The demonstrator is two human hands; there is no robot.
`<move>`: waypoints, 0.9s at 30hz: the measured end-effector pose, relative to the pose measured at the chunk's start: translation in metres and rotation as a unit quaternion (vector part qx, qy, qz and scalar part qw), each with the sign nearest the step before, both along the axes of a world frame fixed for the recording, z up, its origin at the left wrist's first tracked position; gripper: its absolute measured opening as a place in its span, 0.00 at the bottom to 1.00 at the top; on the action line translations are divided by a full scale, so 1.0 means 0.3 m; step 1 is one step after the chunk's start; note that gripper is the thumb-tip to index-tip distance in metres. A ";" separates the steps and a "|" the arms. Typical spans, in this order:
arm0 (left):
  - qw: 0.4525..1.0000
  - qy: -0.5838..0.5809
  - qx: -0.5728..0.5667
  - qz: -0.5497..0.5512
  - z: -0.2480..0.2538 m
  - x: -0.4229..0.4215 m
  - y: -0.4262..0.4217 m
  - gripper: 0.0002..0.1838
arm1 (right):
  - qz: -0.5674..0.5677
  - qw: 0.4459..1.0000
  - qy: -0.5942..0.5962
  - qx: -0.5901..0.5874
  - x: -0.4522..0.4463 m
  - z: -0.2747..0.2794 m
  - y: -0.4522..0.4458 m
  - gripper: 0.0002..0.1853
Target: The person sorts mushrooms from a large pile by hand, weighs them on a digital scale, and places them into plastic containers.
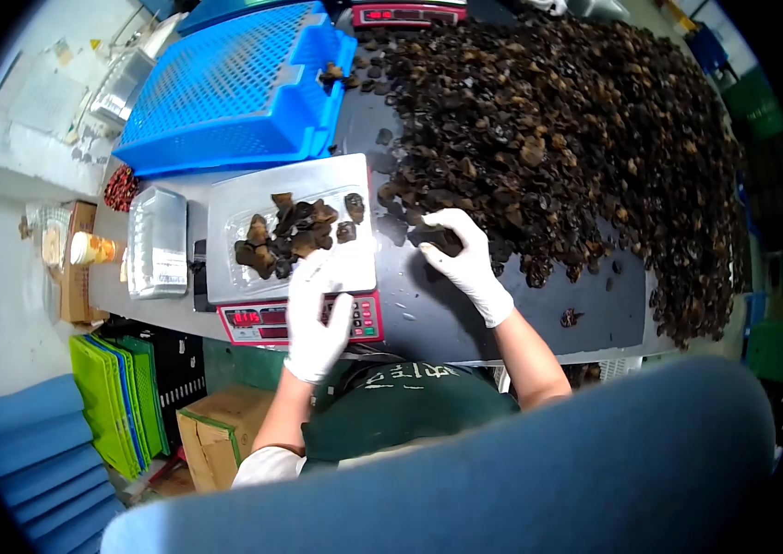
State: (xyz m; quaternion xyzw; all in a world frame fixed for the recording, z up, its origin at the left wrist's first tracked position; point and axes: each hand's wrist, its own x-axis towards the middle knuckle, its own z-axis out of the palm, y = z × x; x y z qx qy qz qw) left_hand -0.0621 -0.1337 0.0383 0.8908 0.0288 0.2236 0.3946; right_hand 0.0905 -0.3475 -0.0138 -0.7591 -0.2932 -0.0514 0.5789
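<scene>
My left hand, in a white glove, is over the front edge of the scale, thumb apart and fingers extended toward the dark pieces on its tray. The fingertips are blurred, and nothing shows held. The scale's red front has a lit display. Right of the scale, my right hand, also white-gloved, has thumb and forefinger curved apart around dark material; contact is unclear. That hand is at the near left edge of a large heap of dark, wrinkled, fungus-like pieces.
Blue perforated crates are behind the scale. A clear plastic container stands left of it, near red items. Another red scale is at the back. One loose piece lies near the front edge. A blue surface fills the foreground.
</scene>
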 end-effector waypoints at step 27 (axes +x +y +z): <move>0.995 0.012 0.098 0.028 0.044 0.135 0.550 0.25 | 0.148 0.968 0.203 -0.026 0.071 0.223 0.386 0.30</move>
